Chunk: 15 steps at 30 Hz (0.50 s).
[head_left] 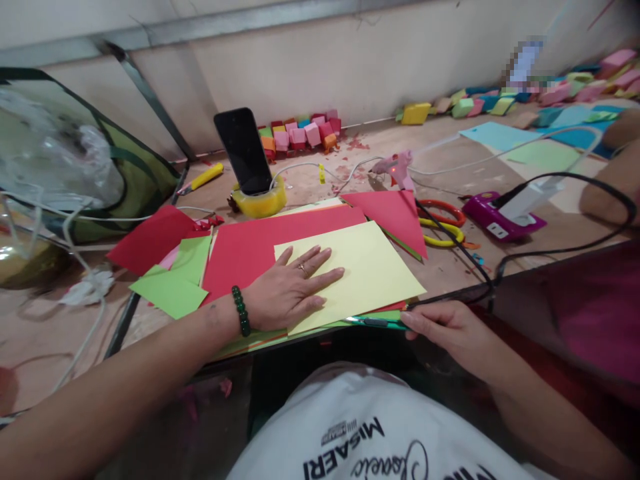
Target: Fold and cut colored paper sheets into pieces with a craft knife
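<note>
My left hand [295, 287] lies flat with fingers spread on a pale yellow sheet of paper [373, 263]. That sheet rests at an angle over a larger red sheet [250, 243], with green paper edges showing below. At the table's near edge, my right hand [453, 330] is closed around a green box cutter [383, 323]. The cutter's silvery tip points left, beside the front edge of the yellow sheet. Part of its body is hidden by my fingers. Light green paper pieces [173, 288] and a folded red piece [155, 240] lie left of the stack.
Behind the stack, a phone [243, 150] stands in a yellow tape roll [263, 202]. A pink glue gun [396, 168], orange-and-yellow-handled scissors [443, 223] and a purple power strip [500, 217] with cables lie rightward. A yellow cutter [203, 178] lies left. Another person's arm [613, 177] is at right.
</note>
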Tool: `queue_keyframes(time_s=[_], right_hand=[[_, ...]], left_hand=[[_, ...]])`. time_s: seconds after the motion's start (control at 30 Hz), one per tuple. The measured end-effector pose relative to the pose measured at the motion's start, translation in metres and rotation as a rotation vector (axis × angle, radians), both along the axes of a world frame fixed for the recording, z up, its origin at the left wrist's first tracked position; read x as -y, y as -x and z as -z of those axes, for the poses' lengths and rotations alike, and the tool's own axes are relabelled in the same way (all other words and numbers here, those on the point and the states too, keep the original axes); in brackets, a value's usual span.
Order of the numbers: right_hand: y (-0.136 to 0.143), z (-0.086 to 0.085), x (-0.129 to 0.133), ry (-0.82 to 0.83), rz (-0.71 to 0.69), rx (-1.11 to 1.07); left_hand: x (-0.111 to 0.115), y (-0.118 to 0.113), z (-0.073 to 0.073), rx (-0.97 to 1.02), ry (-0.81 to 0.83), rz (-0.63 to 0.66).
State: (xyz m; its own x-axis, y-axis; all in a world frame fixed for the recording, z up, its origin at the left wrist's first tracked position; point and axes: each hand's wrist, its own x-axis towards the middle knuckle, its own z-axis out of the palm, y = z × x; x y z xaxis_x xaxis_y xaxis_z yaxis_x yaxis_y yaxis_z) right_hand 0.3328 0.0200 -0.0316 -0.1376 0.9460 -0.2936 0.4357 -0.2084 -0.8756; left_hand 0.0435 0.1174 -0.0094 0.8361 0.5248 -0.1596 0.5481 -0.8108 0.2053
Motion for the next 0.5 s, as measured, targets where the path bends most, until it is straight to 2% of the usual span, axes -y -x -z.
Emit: queue_keyframes(time_s=[0.5], right_hand=[[0.0057,0.0032,0.0040,-0.002,-0.049,-0.009]], left_hand=[[-0.0004,0.0006,0.0030,0.017,-0.005,0.003]])
